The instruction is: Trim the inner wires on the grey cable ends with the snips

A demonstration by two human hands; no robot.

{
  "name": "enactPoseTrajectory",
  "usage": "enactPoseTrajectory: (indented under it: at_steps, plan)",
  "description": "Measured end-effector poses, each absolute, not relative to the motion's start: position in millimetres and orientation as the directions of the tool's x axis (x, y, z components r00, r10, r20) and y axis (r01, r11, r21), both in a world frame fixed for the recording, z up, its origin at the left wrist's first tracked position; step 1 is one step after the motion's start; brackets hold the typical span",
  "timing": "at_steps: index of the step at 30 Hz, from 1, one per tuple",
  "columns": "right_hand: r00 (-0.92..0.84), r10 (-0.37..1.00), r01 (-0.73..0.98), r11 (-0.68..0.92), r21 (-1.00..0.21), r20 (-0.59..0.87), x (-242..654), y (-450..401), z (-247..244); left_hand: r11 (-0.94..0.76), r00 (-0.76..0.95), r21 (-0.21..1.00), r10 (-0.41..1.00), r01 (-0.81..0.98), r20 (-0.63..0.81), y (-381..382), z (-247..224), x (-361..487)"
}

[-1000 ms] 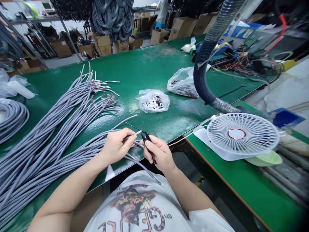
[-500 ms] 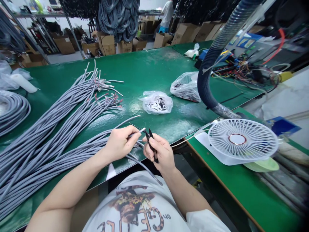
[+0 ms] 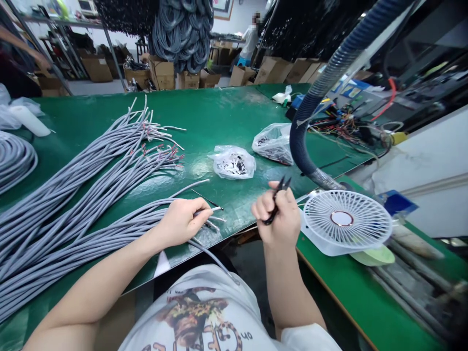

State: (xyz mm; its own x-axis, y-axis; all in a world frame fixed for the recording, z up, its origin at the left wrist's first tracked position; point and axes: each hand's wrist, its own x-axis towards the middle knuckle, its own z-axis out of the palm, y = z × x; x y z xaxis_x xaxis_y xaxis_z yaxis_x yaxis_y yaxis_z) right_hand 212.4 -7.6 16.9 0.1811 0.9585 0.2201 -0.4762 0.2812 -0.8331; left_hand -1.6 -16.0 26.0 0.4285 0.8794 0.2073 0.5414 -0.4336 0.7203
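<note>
My left hand (image 3: 185,220) is closed on the end of a grey cable, whose pale tip (image 3: 217,208) pokes out past the thumb and finger. To the right, my right hand (image 3: 278,214) is wrapped round small black snips (image 3: 281,191), blades pointing up and slightly parted, apart from the cable. Under and beside my left hand lies a bundle of grey cables (image 3: 120,234) on the green table. One cable (image 3: 215,258) hangs over the front edge towards my shirt. Two more cable bundles (image 3: 98,170) lie farther back, with red and white wire ends exposed.
A bag of small black and white pieces (image 3: 234,163) sits mid-table, a second clear bag (image 3: 273,142) behind it. A flexible duct hose (image 3: 303,126) comes down on the right beside a white fan (image 3: 345,219). Coiled cable (image 3: 14,161) lies far left. A person (image 3: 250,41) is in the background.
My right hand with the snips has moved right and up, away from the cable tip. My left hand still holds the cable, slightly lower. The view has shifted a little.
</note>
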Motion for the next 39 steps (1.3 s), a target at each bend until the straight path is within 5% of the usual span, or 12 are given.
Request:
enactPoseTrajectory:
  at_steps: [3, 6, 10, 14, 18, 21, 27, 30, 32, 36, 39]
  plan:
    - [0.014, 0.926, -0.003, 0.377, -0.926, 0.377, 210, -16, 11, -0.417, 0.435, 0.715, 0.883, 0.561, 0.174, -15, 26, -2]
    - [-0.292, 0.795, 0.409, 0.606, -0.682, 0.531, 206, -17, 5, -0.422, 0.456, 0.71, 0.876, 0.564, 0.158, -16, 27, -2]
    - [-0.567, 0.549, 0.456, 0.83, -0.321, 0.614, 205, -10, 5, -0.435, 0.481, 0.694, 0.865, 0.573, 0.145, -18, 30, -3]
    - [-0.653, 0.539, 0.483, 0.837, -0.255, 0.532, 208, -9, 14, -0.447, 0.505, 0.666, 0.855, 0.597, 0.121, -18, 33, -3]
    - [-0.682, 0.588, 0.481, 0.808, -0.339, 0.435, 209, -9, 20, -0.461, 0.541, 0.659, 0.836, 0.594, 0.097, -18, 33, -3]
    - [-0.659, 0.661, 0.427, 0.722, -0.544, 0.359, 209, -4, 18, -0.492, 0.566, 0.646, 0.817, 0.583, 0.111, -17, 33, -5]
    - [-0.509, 0.853, 0.047, 0.164, -0.985, 0.117, 192, 2, -10, -0.592, 0.603, 0.571, 0.772, 0.569, 0.201, -12, 27, -9]
    - [-0.546, 0.837, -0.267, -0.215, -0.939, -0.036, 176, -4, -23, -0.608, 0.553, 0.558, 0.781, 0.564, 0.292, -10, 22, -7]
    - [-0.571, 0.819, -0.379, -0.322, -0.868, -0.055, 168, -10, -25, -0.583, 0.502, 0.599, 0.803, 0.549, 0.321, -8, 19, -6]
    - [-0.375, 0.927, -0.357, -0.158, -0.921, -0.014, 169, -19, -18, -0.486, 0.455, 0.708, 0.853, 0.512, 0.256, -6, 20, -4]
    - [-0.125, 0.974, -0.021, 0.187, -0.982, 0.189, 183, -19, -10, -0.397, 0.431, 0.762, 0.886, 0.512, 0.171, -4, 21, -5]
